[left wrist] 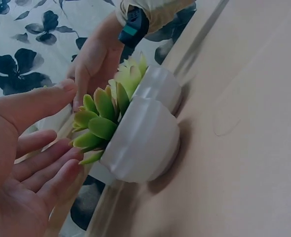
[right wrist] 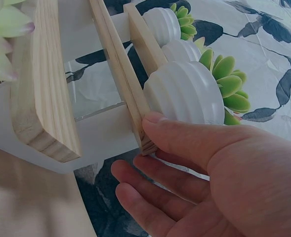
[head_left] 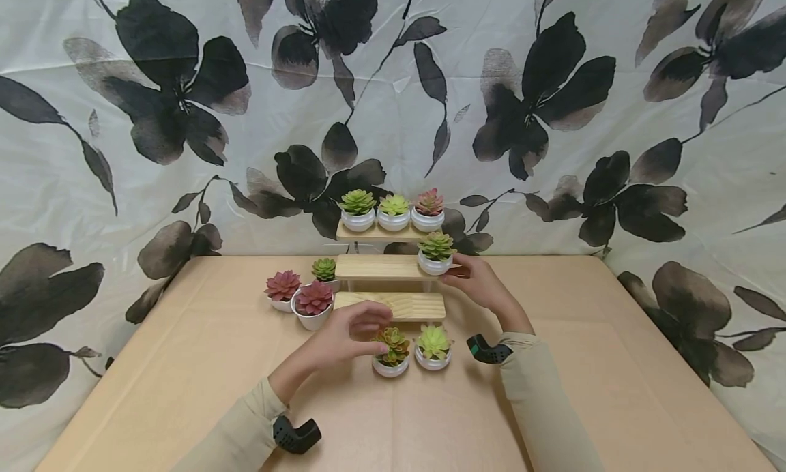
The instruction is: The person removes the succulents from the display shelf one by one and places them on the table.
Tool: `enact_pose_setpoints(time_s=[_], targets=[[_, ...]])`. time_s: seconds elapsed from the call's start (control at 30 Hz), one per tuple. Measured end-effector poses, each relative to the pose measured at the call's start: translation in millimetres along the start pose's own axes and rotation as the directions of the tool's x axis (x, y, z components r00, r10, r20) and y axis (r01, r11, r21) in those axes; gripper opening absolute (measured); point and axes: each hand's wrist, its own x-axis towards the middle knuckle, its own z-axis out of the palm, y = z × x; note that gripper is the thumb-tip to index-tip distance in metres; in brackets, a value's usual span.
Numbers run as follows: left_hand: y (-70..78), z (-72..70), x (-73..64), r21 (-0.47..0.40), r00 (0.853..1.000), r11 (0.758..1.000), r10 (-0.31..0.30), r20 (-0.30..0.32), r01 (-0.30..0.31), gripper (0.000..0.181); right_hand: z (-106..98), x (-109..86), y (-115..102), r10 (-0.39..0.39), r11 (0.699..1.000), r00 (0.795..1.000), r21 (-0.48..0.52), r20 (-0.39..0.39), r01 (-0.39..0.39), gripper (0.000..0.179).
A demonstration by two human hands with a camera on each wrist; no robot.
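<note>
My right hand (head_left: 482, 284) is at the right end of the middle wooden shelf (head_left: 383, 267). There a green succulent (head_left: 437, 247) in a ribbed white pot (right wrist: 189, 94) stands upright. In the right wrist view my thumb (right wrist: 167, 131) lies at the pot's base and the shelf edge, the other fingers loosely bent below. My left hand (head_left: 338, 335) hovers with fingers spread beside an orange-tinged green succulent (head_left: 393, 346) in a white pot (left wrist: 143, 140) on the table. Thumb and fingertips are close to its leaves. A pale green succulent (head_left: 434, 342) sits just right of it.
On the top shelf (head_left: 383, 234) stand two green succulents and a reddish one (head_left: 429, 202). The lowest shelf (head_left: 405, 307) bears no pot. Left of the stand are two dark red succulents (head_left: 314, 299) and a green one (head_left: 323, 270). Floral cloth (head_left: 393, 104) hangs behind.
</note>
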Motion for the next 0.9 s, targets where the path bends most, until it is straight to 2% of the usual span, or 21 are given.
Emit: enact_pose_setpoints(time_s=[0.33,0.6,0.9], targets=[[12.4,-4.0,15.2,-0.004,0.996,1.000,-0.019,-0.085,0.019,0.050,-0.1,0.7,0.6,-0.004,1.000,1.000,0.000,0.001,0.004,0.046],[20.1,-4.0,34.5,-0.026,0.981,1.000,-0.013,-0.196,0.008,0.049,-0.6,0.6,1.1,-0.010,1.000,1.000,-0.003,0.003,0.010,0.046],[27.4,-0.7,50.7,-0.047,0.970,0.999,0.001,-0.245,-0.013,0.051,-0.9,0.2,2.0,-0.008,1.000,1.000,-0.006,0.005,0.008,0.046]])
